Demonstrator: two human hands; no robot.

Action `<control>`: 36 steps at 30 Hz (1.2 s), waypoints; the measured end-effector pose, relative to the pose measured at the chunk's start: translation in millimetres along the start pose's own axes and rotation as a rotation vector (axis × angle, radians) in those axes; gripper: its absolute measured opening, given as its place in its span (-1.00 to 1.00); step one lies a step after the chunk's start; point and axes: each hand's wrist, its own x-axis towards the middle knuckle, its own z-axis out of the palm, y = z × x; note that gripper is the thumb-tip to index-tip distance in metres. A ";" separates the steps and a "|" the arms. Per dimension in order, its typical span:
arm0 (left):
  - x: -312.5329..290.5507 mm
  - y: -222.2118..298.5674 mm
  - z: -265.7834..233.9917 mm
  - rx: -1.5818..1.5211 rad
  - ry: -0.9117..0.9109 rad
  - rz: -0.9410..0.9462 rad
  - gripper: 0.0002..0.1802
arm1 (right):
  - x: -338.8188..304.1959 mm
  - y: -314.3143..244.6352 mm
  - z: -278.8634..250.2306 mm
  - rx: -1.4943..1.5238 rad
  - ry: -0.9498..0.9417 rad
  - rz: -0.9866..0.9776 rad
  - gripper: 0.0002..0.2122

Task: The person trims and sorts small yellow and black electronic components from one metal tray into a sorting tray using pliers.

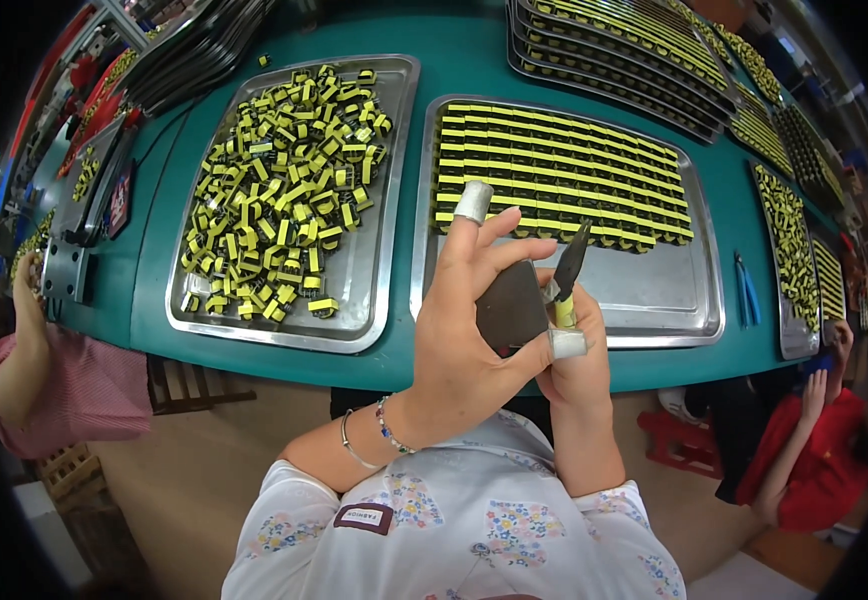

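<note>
Holding block and tool together above the near counter edge

Left of centre, a steel tray [379, 290] held a loose heap of yellow-and-black parts [279, 190]. Left hand [464, 330], taped at fingertip and thumb, was closed in a grip round a dark flat block [510, 305], fingers partly spread above it. Right hand [579, 365] sat touching it, just to the right, clamped on a yellow-handled tool [566, 275]; long axis near upright, dark tip tilted up and right. Both hands hung over the teal counter [454, 60] at its near edge. Beyond them, second tray [674, 300] carried ordered rows of parts [564, 175] at its far half; its near half lay bare, nearest the right hand.
</note>
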 end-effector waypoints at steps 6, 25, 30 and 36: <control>2.1 2.5 0.8 0.060 0.036 -0.030 0.05 | 1.1 -0.3 -2.0 -0.040 0.001 0.027 -0.72; 4.3 5.8 -10.2 0.491 -0.058 0.008 -0.27 | -5.2 -9.1 12.1 -0.426 -0.037 -0.134 -0.74; 3.3 14.4 -18.7 0.557 -0.039 0.090 -0.42 | -9.8 -14.9 20.6 -0.548 -0.064 -0.171 -0.78; 5.7 9.8 -26.8 0.207 0.209 0.000 -0.56 | -12.7 -23.0 -6.4 -0.373 0.048 -0.033 -0.76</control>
